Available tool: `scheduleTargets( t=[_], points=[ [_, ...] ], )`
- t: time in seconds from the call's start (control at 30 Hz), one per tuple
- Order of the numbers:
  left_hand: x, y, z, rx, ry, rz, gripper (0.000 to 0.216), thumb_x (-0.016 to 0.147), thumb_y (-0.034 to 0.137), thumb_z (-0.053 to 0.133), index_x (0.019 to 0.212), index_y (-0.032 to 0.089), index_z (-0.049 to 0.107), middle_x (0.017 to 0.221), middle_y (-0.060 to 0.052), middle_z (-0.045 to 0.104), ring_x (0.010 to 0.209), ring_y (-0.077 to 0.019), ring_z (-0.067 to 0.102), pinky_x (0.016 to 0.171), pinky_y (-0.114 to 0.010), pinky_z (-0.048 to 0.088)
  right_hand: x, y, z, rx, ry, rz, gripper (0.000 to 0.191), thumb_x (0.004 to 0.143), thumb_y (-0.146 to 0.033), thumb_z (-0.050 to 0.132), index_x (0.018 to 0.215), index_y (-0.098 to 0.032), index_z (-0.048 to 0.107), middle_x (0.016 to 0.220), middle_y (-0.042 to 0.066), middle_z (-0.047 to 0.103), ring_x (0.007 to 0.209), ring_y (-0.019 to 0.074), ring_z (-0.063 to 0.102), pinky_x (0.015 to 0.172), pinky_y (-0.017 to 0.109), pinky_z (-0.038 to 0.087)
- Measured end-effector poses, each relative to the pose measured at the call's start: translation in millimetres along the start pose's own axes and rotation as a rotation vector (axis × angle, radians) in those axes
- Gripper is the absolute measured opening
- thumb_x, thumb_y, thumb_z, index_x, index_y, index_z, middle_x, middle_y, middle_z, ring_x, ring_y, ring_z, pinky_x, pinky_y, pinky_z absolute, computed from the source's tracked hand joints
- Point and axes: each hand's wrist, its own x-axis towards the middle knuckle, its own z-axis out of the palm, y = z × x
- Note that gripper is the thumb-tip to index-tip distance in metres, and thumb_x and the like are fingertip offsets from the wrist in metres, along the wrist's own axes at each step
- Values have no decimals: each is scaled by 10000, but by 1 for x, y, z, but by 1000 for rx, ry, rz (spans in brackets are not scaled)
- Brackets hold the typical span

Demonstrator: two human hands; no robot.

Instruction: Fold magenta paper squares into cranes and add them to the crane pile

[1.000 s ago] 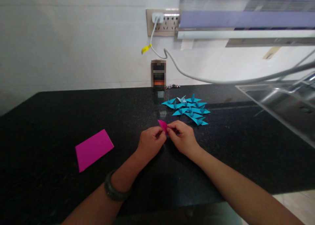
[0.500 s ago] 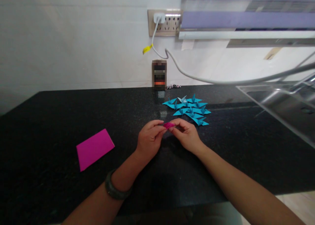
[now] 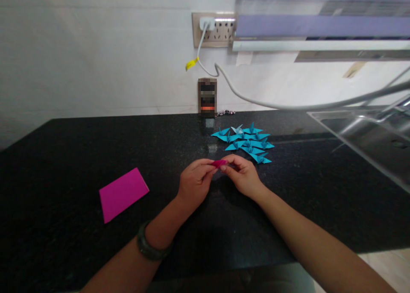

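A small piece of folded pink paper (image 3: 219, 163) is pinched between both hands, above the dark countertop. My left hand (image 3: 197, 180), with a dark bangle on the wrist, grips its left end between thumb and fingers. Gripping the right end is my right hand (image 3: 241, 175), its thumb below and fingers above. The fingertips hide parts of the paper, so its exact folded shape does not show. Just beyond my right hand lies a group of several blue paper cranes (image 3: 248, 143), with one pale blue crane (image 3: 237, 130) at the back among them.
A stack of pink paper (image 3: 124, 194) lies on the black countertop (image 3: 64, 156) at the left. Against the wall leans a phone (image 3: 207, 97) with a blurred screen. A white cable (image 3: 237, 92) runs from the socket (image 3: 221, 30) to the right. The steel sink (image 3: 368, 139) is at the right.
The fingers of my left hand have closed down slightly onto the pink paper. Otherwise, both hands, the cranes and the paper stack stay where they were.
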Motion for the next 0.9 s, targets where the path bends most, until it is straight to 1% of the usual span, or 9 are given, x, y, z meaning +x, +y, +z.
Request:
scheduleTargets(
  t=[0.17,0.27,0.37,0.43,0.5,0.63,0.7,0.8,0.9],
  points=[
    [-1,0,-1,10,5,-33,120,763,148,560,765,180,675,828,-33,705,763,-131,643,724,-251,514,-1,0,2,36,3,46,74,732,-241,594,767,-176,592,697,6,607,621,120,541,606,257,438],
    [0,1,-1,3,13,-83,104,756,162,571,742,182,672,802,-28,702,749,-135,640,721,-256,510,-2,0,4,42,10,81,99,734,-269,593,769,-178,576,667,-2,586,580,110,514,557,240,420],
    [0,2,0,-35,22,-151,83,744,195,590,702,188,661,751,-16,690,707,-132,630,678,-246,505,-2,-2,6,44,23,99,125,735,-296,586,767,-177,564,647,-8,562,550,102,486,514,228,396],
    [0,2,1,-74,16,-241,66,730,219,607,693,189,652,712,-6,678,657,-125,620,630,-233,497,-2,-3,6,50,31,110,135,728,-305,587,760,-177,558,629,-13,549,529,98,471,491,223,381],
    [-1,3,3,-147,25,-363,50,710,231,626,721,184,640,693,0,672,622,-119,615,595,-221,489,-2,-4,6,59,42,125,140,719,-307,592,751,-176,554,613,-18,542,510,93,461,477,221,372],
    [-1,0,7,-368,53,-579,204,652,237,673,826,165,597,669,0,672,586,-120,618,543,-210,479,-1,-2,7,72,66,150,135,698,-297,607,726,-175,559,587,-23,541,489,90,458,467,221,370],
    [-1,-1,9,-471,22,-643,242,639,235,679,849,152,593,674,-9,677,585,-125,621,543,-217,482,-1,-2,8,91,73,162,134,684,-297,617,708,-177,564,590,-19,559,490,94,474,469,225,383],
    [-1,-2,10,-628,-71,-695,235,661,253,660,859,132,623,765,-49,694,658,-147,639,614,-257,505,-1,-4,8,104,69,163,125,663,-290,628,668,-178,573,602,-7,589,514,106,504,484,232,407],
    [-2,-2,12,-652,-148,-718,242,711,304,614,870,125,647,808,-69,696,700,-163,639,655,-284,506,-2,-8,9,79,63,149,115,654,-275,634,628,-177,579,581,-6,587,523,108,503,483,228,406]
  ],
)
